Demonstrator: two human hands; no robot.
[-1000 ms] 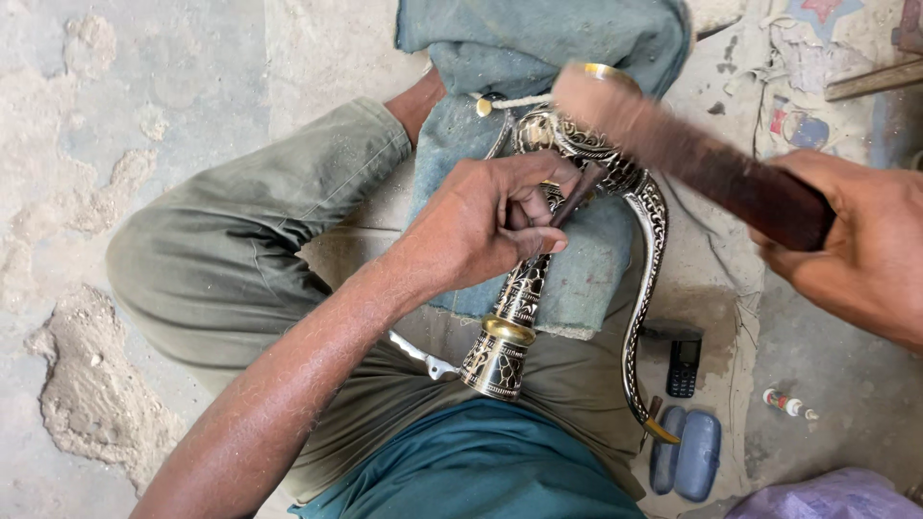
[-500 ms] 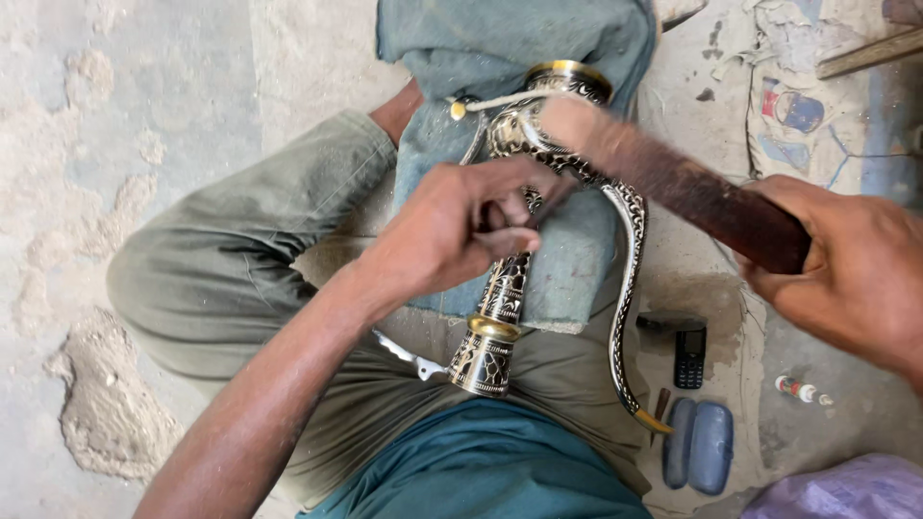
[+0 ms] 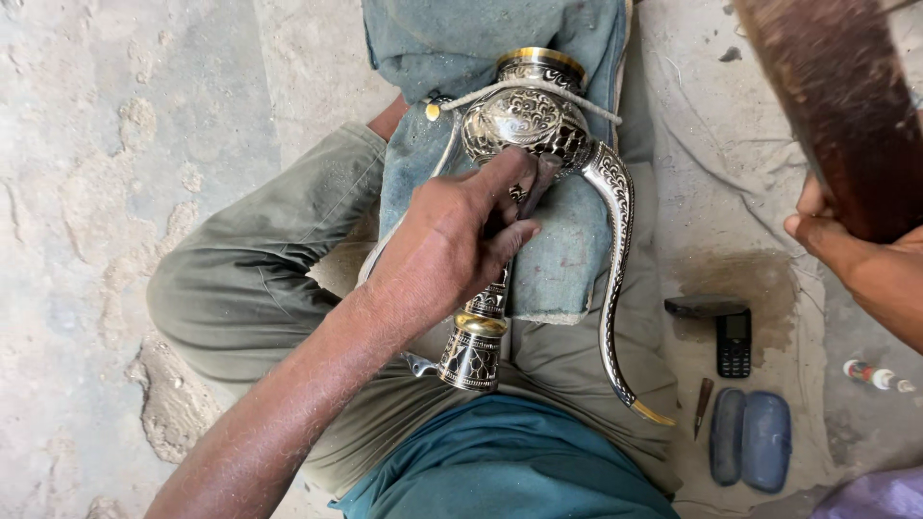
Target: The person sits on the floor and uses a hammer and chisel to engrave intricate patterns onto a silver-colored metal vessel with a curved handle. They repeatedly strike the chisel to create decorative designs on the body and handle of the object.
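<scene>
Surface: rough, pitted concrete floor (image 3: pixel 115 192) | engraved metal ewer (image 3: pixel 524 125) across the lap on blue-grey cloth (image 3: pixel 567 259) | left hand (image 3: pixel 452 245) presses a small tool, possibly a chisel, onto it | right hand (image 3: pixel 865 259) clamped on raised wooden mallet (image 3: pixel 832 106) | phone (image 3: pixel 735 343) beside.

Person wears olive-green trousers (image 3: pixel 260 279), loose, creased at the knee, dusty in spots, w/ a teal-blue shirt (image 3: pixel 510 461) showing at the bottom edge. Both forearms bare, no sleeves, no watch or rings seen. Left hand (image 3: pixel 452 240) and arm fully in view; right hand (image 3: pixel 856 259) only partly in frame at the right edge
</scene>
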